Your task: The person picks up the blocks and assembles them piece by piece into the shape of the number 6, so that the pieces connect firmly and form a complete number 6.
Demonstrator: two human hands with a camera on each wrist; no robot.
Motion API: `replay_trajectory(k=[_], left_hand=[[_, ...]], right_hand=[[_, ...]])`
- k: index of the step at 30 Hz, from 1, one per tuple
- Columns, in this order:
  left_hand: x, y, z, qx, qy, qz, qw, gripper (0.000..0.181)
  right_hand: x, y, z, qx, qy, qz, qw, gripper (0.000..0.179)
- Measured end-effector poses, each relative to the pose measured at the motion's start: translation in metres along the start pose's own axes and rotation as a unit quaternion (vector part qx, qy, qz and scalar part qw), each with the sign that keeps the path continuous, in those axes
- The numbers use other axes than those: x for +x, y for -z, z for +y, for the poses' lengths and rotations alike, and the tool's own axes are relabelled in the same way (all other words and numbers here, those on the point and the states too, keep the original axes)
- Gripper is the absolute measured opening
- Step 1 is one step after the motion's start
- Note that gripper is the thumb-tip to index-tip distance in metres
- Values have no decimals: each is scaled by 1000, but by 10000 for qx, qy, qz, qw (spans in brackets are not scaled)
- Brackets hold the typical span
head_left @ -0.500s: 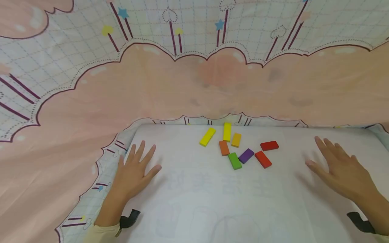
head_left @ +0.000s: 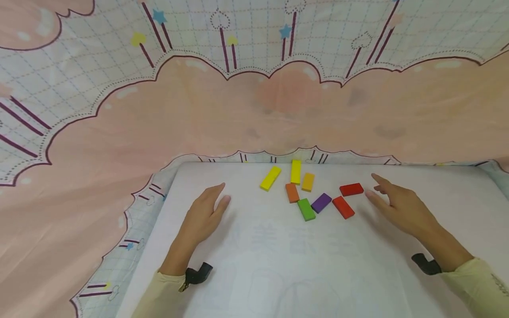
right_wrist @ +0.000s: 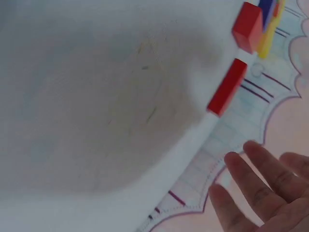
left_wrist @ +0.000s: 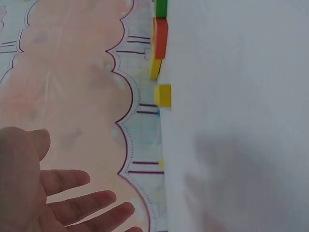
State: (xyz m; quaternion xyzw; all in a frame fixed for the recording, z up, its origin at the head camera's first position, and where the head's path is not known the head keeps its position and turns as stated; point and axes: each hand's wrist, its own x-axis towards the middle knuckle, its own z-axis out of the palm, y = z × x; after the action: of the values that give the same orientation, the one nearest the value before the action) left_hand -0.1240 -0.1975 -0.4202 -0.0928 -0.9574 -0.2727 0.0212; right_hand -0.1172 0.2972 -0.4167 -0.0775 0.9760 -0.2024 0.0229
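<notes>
Several coloured wooden blocks lie flat in a loose group on the white tabletop. In the head view my left hand (head_left: 202, 217) is left of them, fingers extended and holding nothing. Nearest to it is a yellow block (head_left: 271, 178). My right hand (head_left: 407, 210) hovers at the right of the group, its thumb and index finger apart, close beside a dark red block (head_left: 351, 189). A second red block (head_left: 343, 207) lies just in front of that one. The right wrist view shows the right fingers (right_wrist: 258, 191) loosely extended, with nothing between them.
Toward the middle lie a purple block (head_left: 321, 203), a green block (head_left: 306, 210) and an orange block (head_left: 292, 193). Behind them are another yellow block (head_left: 296, 172) and an amber one (head_left: 308, 182). A patterned pink cloth (head_left: 238, 115) hangs beyond the white tabletop (head_left: 254, 274).
Both hands have moved inward toward the blocks, the right one reaching beside the dark red block. Their spread fingers have drawn closer together. The blocks have stayed in place.
</notes>
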Motion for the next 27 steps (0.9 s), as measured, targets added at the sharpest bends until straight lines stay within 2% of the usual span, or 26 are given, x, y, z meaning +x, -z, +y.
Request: replay_trajectory(k=[6, 10, 18, 22, 27], left_hand=[[26, -22, 6, -691, 419, -140, 9966, 56], [41, -37, 13, -982, 749, -287, 9919, 55], [70, -62, 27, -949, 981, -437, 9897, 52], [81, -69, 35, -995, 1048, -518, 9882, 52], [95, -76, 43, -1095, 1155, -622, 9853, 50]], right_hand=[[31, -10, -15, 145, -55, -304, 9994, 73], [51, -19, -32, 421, -97, -527, 9977, 72], [92, -36, -66, 636, -181, -797, 9946, 71], [111, -44, -77, 541, -200, -919, 9941, 72], [131, -52, -86, 718, -440, -1062, 9908, 74]])
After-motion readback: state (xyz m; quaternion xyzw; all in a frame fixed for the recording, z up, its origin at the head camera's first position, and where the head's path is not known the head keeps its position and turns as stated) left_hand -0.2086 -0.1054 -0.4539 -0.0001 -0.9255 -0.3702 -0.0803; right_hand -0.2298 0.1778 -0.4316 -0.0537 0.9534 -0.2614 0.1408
